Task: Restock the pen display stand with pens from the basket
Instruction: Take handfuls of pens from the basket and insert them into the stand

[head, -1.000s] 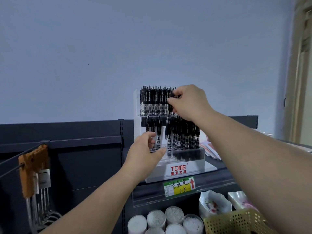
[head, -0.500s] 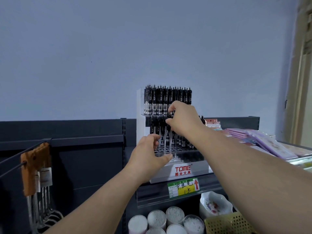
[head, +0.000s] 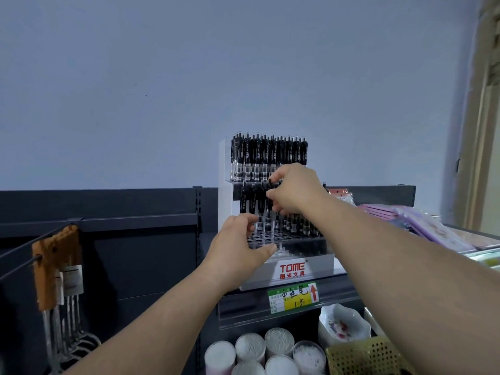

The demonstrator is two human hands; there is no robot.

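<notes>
The pen display stand (head: 292,269) sits on the dark shelf (head: 338,293) above a price tag (head: 293,297), its tiers stepped so that each row of pens stands upright and shows over the row in front. The right hand (head: 295,190) reaches into the middle tier with its grip pinched together on a black pen (head: 268,215), held upright, probably so the tip can drop straight into a free hole. The left hand (head: 238,247) curls round the stand's lower left corner, thumb on the clear front tier. Its grip seems clamped on the stand to keep it from sliding or tipping under the push, though I cannot tell whether it also holds spare pens. The basket (head: 362,355) stands well below at the lower right, its contents out of sight. A second ago the right hand worked at the top row (head: 267,158). That row now reads full to its right end, and the hand has come down to the tier beneath. The left hand stays where it was, and the view has swung so that purple packets (head: 422,223) show.
</notes>
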